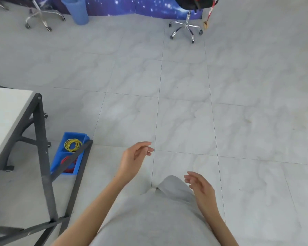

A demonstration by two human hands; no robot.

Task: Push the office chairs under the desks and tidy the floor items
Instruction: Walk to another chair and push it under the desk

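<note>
Hands free, job unfinished
Left hand [133,158] and right hand [200,186] loose, holding nothing; far chair [187,23] stands out, blue bin [68,153] on floor.

Both forearms are bare and reach forward from the near edge of the scene, over the grey clothing of the person. The left hand [134,158] is held farther out, its palm turned to the right, and its fingers are relaxed with a light curl and hold nothing. The right hand [199,185] is nearer and lower, its palm turned to the left, and its fingers too are loosely bent and hold nothing.
</note>
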